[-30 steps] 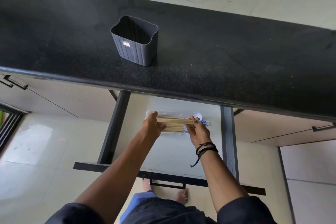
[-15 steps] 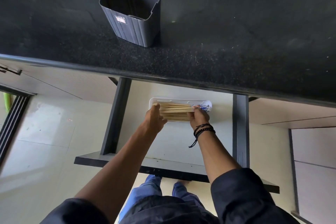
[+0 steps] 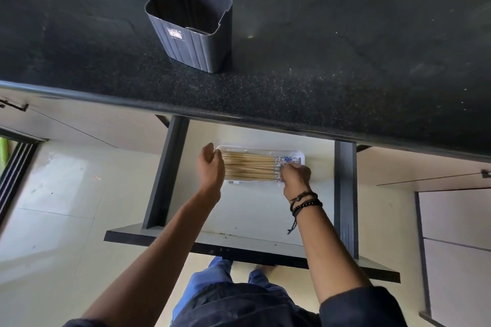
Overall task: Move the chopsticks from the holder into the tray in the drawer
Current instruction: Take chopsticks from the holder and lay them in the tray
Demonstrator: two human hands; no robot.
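Note:
A bundle of wooden chopsticks with blue-patterned ends lies flat, spread side by side, in the white tray at the back of the open drawer. My left hand is cupped against the plain tips at the tray's left end, fingers apart. At the tray's right end, the curled fingers of my right hand rest on the patterned ends. The dark ribbed holder stands upright on the black countertop and looks empty.
The countertop's front edge overhangs the back of the drawer. Dark drawer sides run left and right of the tray. Closed cabinet fronts with handles flank the drawer. My legs stand below its front panel, on a pale tiled floor.
The chopsticks went from a bundle gripped by both hands above the tray to lying spread out inside it. My left hand has let go and slid to the tips.

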